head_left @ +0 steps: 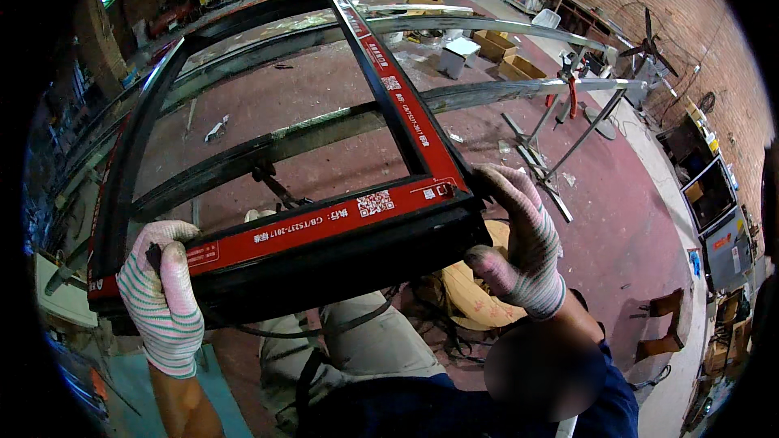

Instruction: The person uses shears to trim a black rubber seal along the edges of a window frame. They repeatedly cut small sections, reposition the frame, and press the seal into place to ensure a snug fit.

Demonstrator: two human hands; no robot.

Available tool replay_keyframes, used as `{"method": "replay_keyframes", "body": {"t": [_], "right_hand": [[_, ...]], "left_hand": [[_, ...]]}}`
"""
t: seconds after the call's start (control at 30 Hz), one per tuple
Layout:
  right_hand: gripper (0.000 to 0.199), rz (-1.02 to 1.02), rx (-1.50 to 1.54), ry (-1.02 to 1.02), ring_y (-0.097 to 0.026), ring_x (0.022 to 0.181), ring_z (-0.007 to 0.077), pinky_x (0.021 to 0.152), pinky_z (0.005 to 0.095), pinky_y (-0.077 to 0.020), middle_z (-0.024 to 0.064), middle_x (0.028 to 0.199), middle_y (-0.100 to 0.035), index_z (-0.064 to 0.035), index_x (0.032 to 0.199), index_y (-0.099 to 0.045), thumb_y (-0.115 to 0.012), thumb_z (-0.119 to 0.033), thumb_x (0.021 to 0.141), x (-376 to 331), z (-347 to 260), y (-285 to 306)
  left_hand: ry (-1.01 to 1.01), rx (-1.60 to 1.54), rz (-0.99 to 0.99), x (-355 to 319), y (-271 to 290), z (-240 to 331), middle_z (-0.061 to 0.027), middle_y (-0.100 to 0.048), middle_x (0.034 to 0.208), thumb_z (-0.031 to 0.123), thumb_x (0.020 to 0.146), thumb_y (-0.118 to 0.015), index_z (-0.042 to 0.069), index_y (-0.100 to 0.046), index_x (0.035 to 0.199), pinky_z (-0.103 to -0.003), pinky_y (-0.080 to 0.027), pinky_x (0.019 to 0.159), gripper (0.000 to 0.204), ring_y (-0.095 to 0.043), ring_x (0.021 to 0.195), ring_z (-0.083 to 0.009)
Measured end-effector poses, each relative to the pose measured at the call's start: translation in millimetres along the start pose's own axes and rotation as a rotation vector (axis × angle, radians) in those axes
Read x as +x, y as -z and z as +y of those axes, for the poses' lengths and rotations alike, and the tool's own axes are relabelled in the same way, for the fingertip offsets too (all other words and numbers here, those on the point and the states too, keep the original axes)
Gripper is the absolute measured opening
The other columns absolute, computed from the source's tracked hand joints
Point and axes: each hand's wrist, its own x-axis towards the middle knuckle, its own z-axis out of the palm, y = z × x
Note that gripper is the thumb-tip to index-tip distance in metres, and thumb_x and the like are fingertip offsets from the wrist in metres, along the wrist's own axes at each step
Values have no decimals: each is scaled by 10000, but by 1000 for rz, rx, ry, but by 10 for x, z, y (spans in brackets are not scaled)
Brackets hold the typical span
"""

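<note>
White lettering and square codes are showing on red film (308, 223) that is covering the faces of a rectangular black frame (341, 268), which is lying above long, dull metal rails (527, 88). The left hand (166, 292), wearing a striped knit glove (180, 349), is gripping the near edge by its left corner; the right hand (523, 247), similarly gloved, is holding the near right corner, half-closed around it.

Black frame (349, 272), red strips (316, 221) printed white; whitish gloves (166, 304) with green stripes and pink tinges; dull maroon floor (608, 227).
</note>
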Motion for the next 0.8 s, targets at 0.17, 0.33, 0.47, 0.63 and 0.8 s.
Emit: {"method": "replay_keyframes", "body": {"t": [0.17, 0.33, 0.47, 0.63, 0.8], "right_hand": [[813, -27, 7, -31, -481, 1275, 336, 1072, 428, -385, 208, 1360, -476, -11, 1428, -460, -840, -319, 779, 36, -87, -61], [859, 27, 287, -158, -403, 1363, 340, 1123, 436, -333, 203, 1472, -366, -27, 1466, -417, -843, -313, 778, -12, -152, -159], [849, 17, 153, -78, -389, 1383, 336, 1131, 438, -336, 208, 1494, -345, -26, 1466, -412, -837, -307, 786, 24, -169, -159], [786, -11, 145, -31, -405, 1377, 332, 1122, 438, -355, 210, 1485, -369, -19, 1442, -430, -819, -264, 805, 68, -155, -163], [771, -48, 243, -54, -405, 1378, 323, 1127, 435, -349, 201, 1487, -374, -21, 1445, -416, -809, -224, 813, 87, -91, -125]], "left_hand": [[8, 5, 5, -17, 19, -12, -107, -656, 907, 214, 969, -428, 16, -636, 960, -331, -458, 804, 288, -613, 833, -232], [-2, -32, 51, -24, -24, -9, -111, -661, 902, 153, 924, -478, 17, -634, 945, -335, -473, 812, 208, -629, 820, -241], [8, -1, 30, -24, -16, 7, -112, -655, 895, 158, 935, -471, 16, -630, 943, -334, -470, 802, 213, -621, 808, -238], [-19, 2, 64, -13, -93, -11, -107, -644, 869, 143, 949, -453, 15, -619, 919, -329, -468, 772, 212, -614, 784, -239], [-8, 42, 69, -15, -100, 4, -103, -638, 850, 131, 955, -459, 17, -612, 906, -326, -468, 759, 198, -610, 765, -239]]}}
